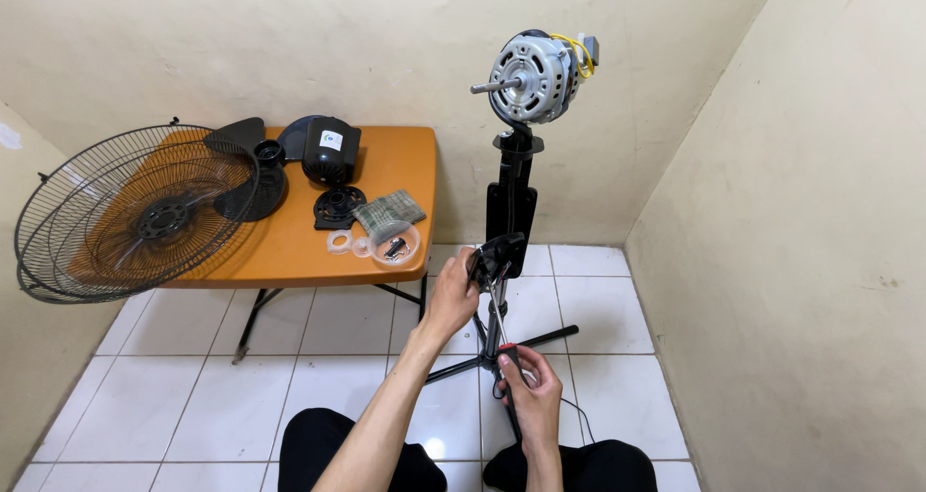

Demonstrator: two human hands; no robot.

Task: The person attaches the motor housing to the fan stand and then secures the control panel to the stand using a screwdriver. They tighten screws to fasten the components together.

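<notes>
A stripped fan stands on a black stand [511, 203] with its bare silver motor [532, 75] on top, shaft pointing left. My left hand [453, 289] grips the black switch box [499, 256] low on the stand. My right hand [531, 391] is closed around a screwdriver [501, 333] with a red and black handle; its shaft points up toward the switch box. The stand's legs [540, 340] spread over the white tiles in front of my knees.
An orange folding table [289, 246] at left carries wire fan guards [130, 212], a black blade [253, 178], a black motor cover [330, 150], a round black part [339, 206], a small dish of screws [394, 244] and clear rings. Walls close in behind and at right.
</notes>
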